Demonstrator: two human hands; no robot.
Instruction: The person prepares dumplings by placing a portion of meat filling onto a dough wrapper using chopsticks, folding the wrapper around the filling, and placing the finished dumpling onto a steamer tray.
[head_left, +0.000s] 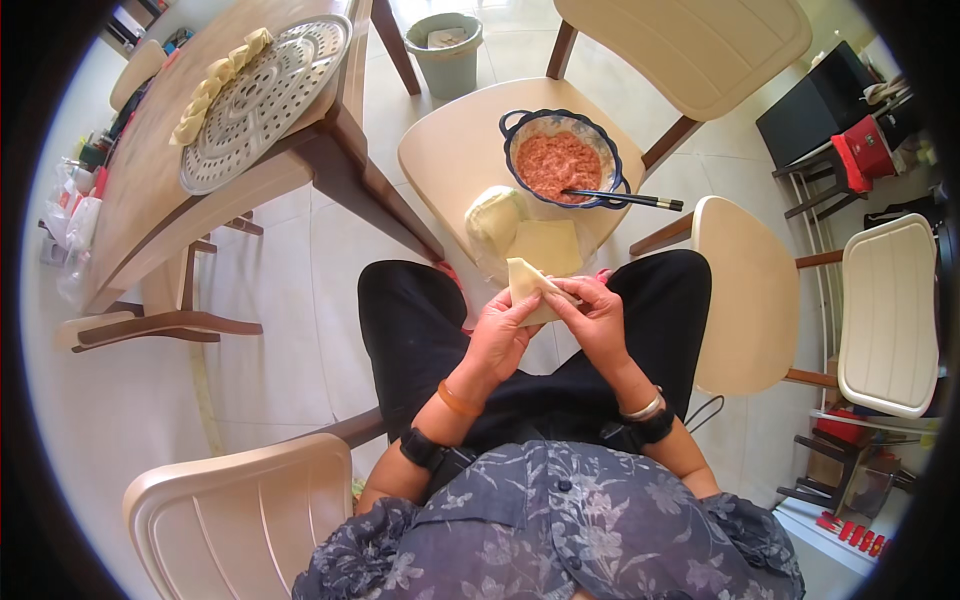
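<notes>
Between my two hands, above my lap, is a partly folded wonton wrapper (527, 279). My left hand (501, 335) pinches its left side, thumb on top. The fingers of my right hand (598, 315) grip its right edge; any filling inside is hidden. Just beyond, a stack of square wrappers (546, 246) lies on a plastic bag on the chair seat, beside a pale rounded bundle (493, 217). Behind them a blue-rimmed bowl (613, 155) holds minced meat (556, 161), with dark chopsticks (634, 199) resting across its rim.
At left, a perforated metal steamer tray (281, 90) lies on a wooden table (150, 165), with a row of folded wontons (221, 71) along it. A lined waste bin (446, 67) stands on the floor. Another chair (742, 300) is at my right, and a chair back (247, 517) at lower left.
</notes>
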